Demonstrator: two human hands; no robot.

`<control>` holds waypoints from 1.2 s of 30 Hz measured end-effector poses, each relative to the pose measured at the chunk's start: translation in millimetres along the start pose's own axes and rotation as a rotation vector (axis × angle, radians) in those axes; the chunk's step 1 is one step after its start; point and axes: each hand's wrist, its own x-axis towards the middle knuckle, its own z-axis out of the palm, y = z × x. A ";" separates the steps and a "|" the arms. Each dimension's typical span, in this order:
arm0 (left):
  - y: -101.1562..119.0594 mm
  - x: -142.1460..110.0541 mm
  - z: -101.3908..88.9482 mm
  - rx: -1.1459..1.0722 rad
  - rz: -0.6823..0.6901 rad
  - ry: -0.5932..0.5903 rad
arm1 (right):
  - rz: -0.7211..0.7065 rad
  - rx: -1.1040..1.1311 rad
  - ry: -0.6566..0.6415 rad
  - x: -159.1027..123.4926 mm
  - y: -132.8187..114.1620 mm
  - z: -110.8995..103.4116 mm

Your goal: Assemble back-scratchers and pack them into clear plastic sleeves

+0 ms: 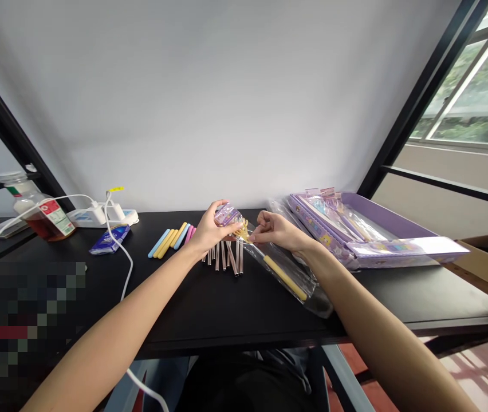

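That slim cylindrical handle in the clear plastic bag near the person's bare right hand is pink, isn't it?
No, not pink: the slim cylindrical handle in the clear plastic bag near the person's bare right hand is pale yellow, as the head view shows.

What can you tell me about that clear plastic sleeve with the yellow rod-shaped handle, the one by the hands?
The clear, glossy, wrinkled plastic sleeve slants from between the hands toward the front right of the black tabletop. Inside shows a smooth, pale yellow rod-shaped handle, with a thin silvery shaft leading toward a gold-coloured ornament. At its upper end, the left hand holds a shiny purple printed piece. The right hand is close beside the ornament; its exact grip is unclear.
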 end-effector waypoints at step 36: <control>19.3 22.5 43.5 0.146 -0.050 -0.187 | -0.243 -0.467 0.669 -16.3 -38.1 -62.2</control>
